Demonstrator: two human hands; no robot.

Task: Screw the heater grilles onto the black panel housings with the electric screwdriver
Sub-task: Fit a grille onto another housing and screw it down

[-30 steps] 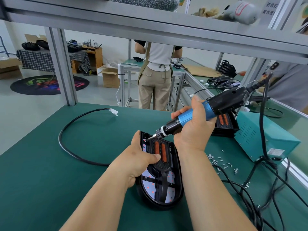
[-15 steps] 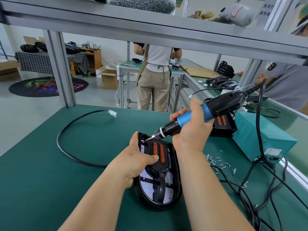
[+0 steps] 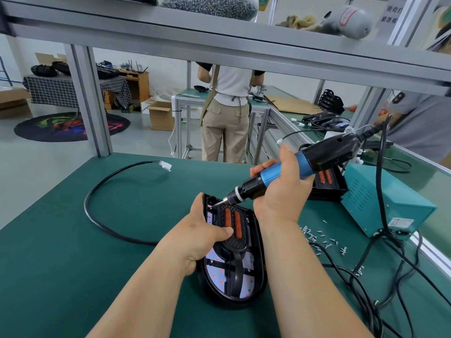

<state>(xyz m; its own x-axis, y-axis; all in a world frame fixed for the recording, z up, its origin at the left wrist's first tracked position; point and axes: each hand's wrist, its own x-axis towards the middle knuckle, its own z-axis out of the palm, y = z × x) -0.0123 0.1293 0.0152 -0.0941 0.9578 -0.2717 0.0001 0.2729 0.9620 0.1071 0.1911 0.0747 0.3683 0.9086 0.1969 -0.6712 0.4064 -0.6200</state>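
Nearest me, the rounded black plastic panel housing (image 3: 259, 242) lay open side up on the green bench mat (image 3: 73, 264). My left hand (image 3: 200, 237) gripped its left wall, thumb pressed flat on the black mesh heater grille with two orange elements (image 3: 234, 225), which sat in the housing's upper half. My other fingers ran along the wall, mostly hidden. Purpose, I judge: to stop grille and shell turning under torque.

My right hand (image 3: 280, 191) was wrapped round the blue-and-black electric screwdriver (image 3: 292, 167), fingers closed on the blue barrel. The tool slanted down-left so the bit met the housing's upper left corner, beside my left forefinger. Screw on the bit: could not tell.

Small loose silver screws (image 3: 317, 236) lay scattered to the right, within reach. Beyond stood the teal metal power box (image 3: 380, 198), presumably feeding the tool's cord.
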